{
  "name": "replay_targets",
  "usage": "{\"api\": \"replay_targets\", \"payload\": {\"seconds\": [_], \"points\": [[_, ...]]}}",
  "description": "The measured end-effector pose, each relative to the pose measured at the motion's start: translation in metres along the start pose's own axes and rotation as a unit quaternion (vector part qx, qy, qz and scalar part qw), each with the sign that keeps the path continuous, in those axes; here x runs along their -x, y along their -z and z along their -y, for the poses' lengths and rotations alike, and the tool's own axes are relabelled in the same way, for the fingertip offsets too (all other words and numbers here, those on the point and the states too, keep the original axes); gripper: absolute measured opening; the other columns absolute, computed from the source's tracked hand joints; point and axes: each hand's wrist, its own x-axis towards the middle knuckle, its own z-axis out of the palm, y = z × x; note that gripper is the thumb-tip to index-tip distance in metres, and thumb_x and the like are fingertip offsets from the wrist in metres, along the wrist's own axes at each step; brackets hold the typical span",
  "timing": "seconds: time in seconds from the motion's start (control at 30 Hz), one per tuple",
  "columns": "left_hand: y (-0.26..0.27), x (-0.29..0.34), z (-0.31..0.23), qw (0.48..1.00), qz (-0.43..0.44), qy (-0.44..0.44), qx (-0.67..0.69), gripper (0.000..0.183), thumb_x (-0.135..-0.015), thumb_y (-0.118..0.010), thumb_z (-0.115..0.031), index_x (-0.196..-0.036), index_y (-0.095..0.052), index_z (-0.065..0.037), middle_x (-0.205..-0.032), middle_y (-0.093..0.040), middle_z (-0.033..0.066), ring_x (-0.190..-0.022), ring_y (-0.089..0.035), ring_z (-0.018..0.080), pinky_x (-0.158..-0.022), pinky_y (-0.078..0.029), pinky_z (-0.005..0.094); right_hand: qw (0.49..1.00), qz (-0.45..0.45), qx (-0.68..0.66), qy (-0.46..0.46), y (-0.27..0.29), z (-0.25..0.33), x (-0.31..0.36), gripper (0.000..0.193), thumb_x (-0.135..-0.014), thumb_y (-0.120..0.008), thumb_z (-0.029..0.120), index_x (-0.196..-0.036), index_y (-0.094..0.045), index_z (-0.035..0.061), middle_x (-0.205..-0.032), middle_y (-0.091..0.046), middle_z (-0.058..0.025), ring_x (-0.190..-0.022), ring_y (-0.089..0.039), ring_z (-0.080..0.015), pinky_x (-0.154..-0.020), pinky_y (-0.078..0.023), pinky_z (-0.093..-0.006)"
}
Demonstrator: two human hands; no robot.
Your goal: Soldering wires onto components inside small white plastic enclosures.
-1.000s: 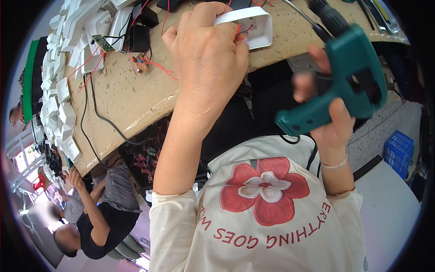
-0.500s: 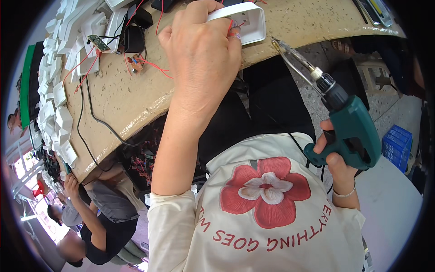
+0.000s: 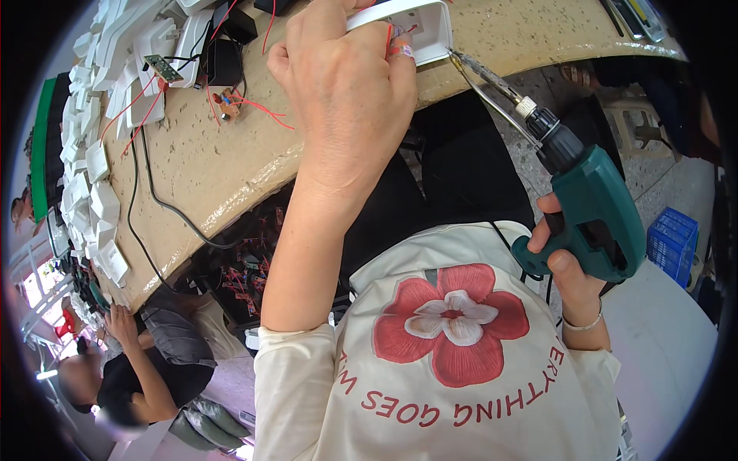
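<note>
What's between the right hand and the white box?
In the head view, the green tool lies there, gripped by the right hand: its black collar and metal tip point toward the white box. Whether they touch is unclear.

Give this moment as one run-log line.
left hand: holds white case | right hand: holds soldering gun | tip: appears beside case

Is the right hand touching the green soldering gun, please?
Touching: the head view shows the right hand curled around the handle of the green soldering gun.
</note>
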Motion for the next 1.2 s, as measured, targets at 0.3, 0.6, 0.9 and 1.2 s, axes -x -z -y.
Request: {"api": "replay_targets", "payload": {"seconds": [0.3, 0.6, 0.9, 1.2], "points": [[0.001, 0.002, -0.002, 0.997, -0.014, 0.054, 0.044, 0.010, -0.059, -0.064, -0.003, -0.067, -0.060, -0.001, -0.099, -0.053, 0.0131, -0.093, -0.046, 0.0283, -0.079, -0.030, 0.0374, 1.000, -0.002, 0.004, 0.021, -0.001, -0.002, -0.002, 0.051, -0.075, -0.068, 0.015, -0.119, -0.046, 0.0002, -0.115, -0.053, -0.0150, -0.076, -0.056, -0.0114, -0.060, -0.046, -0.0222], [0.002, 0.002, -0.001, 0.999, -0.012, 0.031, 0.029, 0.009, -0.058, -0.065, -0.003, -0.066, -0.060, -0.002, -0.097, -0.054, 0.0115, -0.092, -0.046, 0.0269, -0.079, -0.030, 0.0367, 0.997, -0.056, 0.055, -0.013, -0.007, 0.002, -0.004, 0.067, -0.069, -0.072, 0.031, -0.119, -0.042, -0.0025, -0.105, -0.056, -0.0155, -0.068, -0.058, -0.0127, -0.059, -0.047, -0.0217], [0.001, 0.003, -0.003, 0.999, -0.011, 0.032, 0.014, 0.008, -0.059, -0.063, -0.001, -0.066, -0.057, 0.000, -0.095, -0.054, 0.0116, -0.092, -0.046, 0.0264, -0.080, -0.029, 0.0364, 0.996, -0.060, 0.069, -0.012, -0.008, 0.001, -0.004, 0.066, -0.069, -0.072, 0.031, -0.117, -0.043, -0.0037, -0.104, -0.056, -0.0156, -0.066, -0.057, -0.0130, -0.057, -0.047, -0.0220], [-0.004, 0.004, -0.011, 0.996, -0.046, 0.076, 0.015, 0.008, -0.060, -0.063, -0.002, -0.065, -0.056, 0.000, -0.096, -0.053, 0.0117, -0.094, -0.045, 0.0269, -0.083, -0.026, 0.0376, 0.996, -0.055, 0.069, 0.003, -0.010, 0.000, -0.006, 0.064, -0.071, -0.070, 0.029, -0.118, -0.042, -0.0043, -0.103, -0.056, -0.0166, -0.066, -0.058, -0.0129, -0.058, -0.048, -0.0223]]}}
